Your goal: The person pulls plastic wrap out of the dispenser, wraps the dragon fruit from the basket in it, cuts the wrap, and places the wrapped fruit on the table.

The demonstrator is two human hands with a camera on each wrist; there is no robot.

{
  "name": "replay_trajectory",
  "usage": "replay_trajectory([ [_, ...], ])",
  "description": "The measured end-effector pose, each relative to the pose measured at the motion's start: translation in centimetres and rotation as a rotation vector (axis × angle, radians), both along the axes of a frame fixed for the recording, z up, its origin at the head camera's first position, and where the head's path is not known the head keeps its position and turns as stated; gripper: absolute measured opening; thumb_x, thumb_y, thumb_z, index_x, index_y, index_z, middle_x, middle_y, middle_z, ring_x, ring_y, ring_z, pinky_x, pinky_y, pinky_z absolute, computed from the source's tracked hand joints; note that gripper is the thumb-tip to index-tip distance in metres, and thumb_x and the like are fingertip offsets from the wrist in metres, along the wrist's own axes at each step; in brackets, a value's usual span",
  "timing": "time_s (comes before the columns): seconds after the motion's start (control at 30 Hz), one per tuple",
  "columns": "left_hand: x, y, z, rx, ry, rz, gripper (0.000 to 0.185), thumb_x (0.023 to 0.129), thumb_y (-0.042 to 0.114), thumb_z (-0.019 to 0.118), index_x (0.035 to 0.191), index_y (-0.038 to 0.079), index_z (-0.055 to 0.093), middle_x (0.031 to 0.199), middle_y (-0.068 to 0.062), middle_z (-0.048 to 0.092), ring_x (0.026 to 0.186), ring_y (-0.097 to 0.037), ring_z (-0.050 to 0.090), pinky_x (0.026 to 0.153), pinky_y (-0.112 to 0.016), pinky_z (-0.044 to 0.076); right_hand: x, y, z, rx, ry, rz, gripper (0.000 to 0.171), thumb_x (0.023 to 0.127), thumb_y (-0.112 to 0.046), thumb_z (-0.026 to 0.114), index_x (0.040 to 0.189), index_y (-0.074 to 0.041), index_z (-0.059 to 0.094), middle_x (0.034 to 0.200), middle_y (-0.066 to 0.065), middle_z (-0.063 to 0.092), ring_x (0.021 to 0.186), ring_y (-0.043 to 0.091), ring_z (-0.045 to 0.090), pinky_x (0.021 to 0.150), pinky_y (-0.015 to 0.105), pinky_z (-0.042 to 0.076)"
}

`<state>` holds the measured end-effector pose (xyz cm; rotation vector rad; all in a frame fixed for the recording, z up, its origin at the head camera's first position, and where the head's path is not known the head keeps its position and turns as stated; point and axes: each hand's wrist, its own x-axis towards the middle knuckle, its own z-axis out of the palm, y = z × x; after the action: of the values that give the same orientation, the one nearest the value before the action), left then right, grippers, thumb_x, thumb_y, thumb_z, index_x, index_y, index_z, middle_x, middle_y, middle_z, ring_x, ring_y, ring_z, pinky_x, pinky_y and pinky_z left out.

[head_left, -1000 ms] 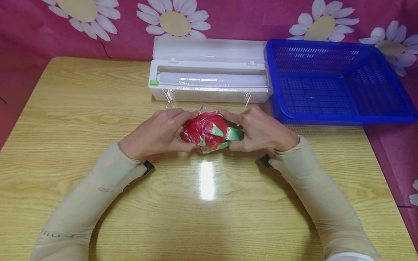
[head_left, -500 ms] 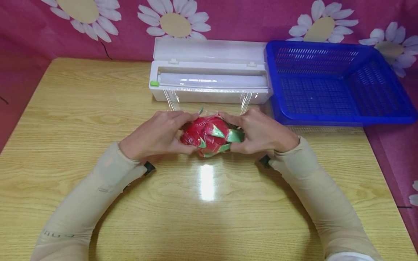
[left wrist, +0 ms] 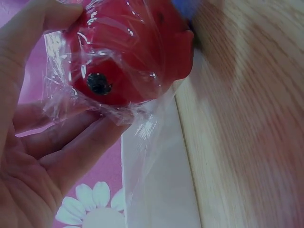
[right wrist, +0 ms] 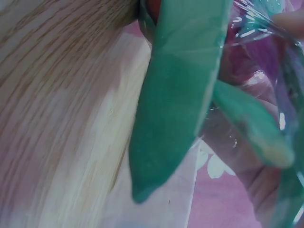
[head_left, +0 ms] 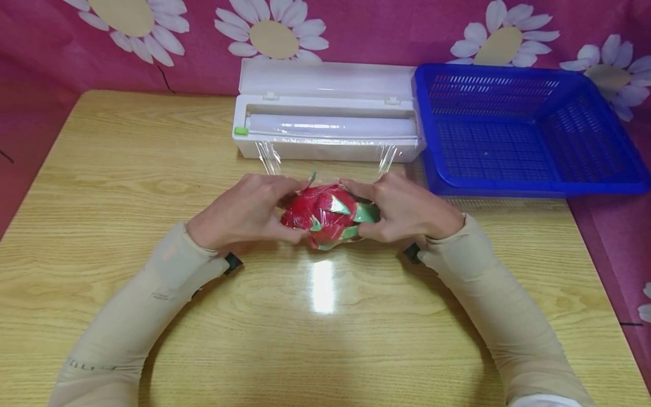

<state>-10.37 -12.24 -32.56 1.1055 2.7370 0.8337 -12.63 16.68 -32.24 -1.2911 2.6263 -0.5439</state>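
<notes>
Both hands hold a red dragon fruit (head_left: 328, 212) with green scales, partly covered in clear cling film (left wrist: 118, 57). My left hand (head_left: 241, 212) grips its left end, thumb on the near side and fingers on the far side. At the other end, among the green scales (right wrist: 178, 104), my right hand (head_left: 407, 209) grips it the same way. From the fruit, the film stretches back to a white dispenser box (head_left: 325, 150), gathered into shiny folds at both sides. Inside the box lies the film roll (head_left: 330, 124); the lid (head_left: 325, 79) stands up behind it.
To the right of the dispenser, a blue plastic basket (head_left: 508, 186) stands at the table's back right corner. A small green slider (head_left: 241, 131) sits at the box's left end. Behind the wooden table (head_left: 325, 350) hangs a pink cloth (head_left: 386, 28) with daisies.
Both hands have brought the dragon fruit slightly nearer to me. The film between it and the dispenser now shows a longer stretch. Box and basket have stayed in place.
</notes>
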Motion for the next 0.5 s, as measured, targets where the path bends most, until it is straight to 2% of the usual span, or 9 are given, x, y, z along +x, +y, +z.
replay_trajectory([
  [0.23,-0.15,-0.09,-0.12,0.027,-0.028,-0.001,0.074,0.076,0.037,0.089,0.135,-0.002,0.065,0.115,-0.015,0.078,0.09,-0.019,0.077,0.081,-0.035,0.066,0.03,0.03,0.07,0.004,-0.027,0.017,0.075,0.077,-0.025,0.068,0.146,0.001,0.055,0.056,-0.013,0.033,0.044,0.0,0.029,0.039,0.022,0.027],
  [0.5,-0.29,-0.16,-0.07,0.023,-0.104,0.027,0.074,0.075,0.039,0.09,0.134,0.0,0.066,0.111,-0.012,0.08,0.093,-0.019,0.078,0.084,-0.034,0.066,0.02,-0.09,0.02,-0.001,-0.045,0.016,0.072,0.077,-0.022,0.064,0.146,0.0,0.056,0.056,-0.013,0.036,0.044,-0.001,0.031,0.038,0.022,0.028],
])
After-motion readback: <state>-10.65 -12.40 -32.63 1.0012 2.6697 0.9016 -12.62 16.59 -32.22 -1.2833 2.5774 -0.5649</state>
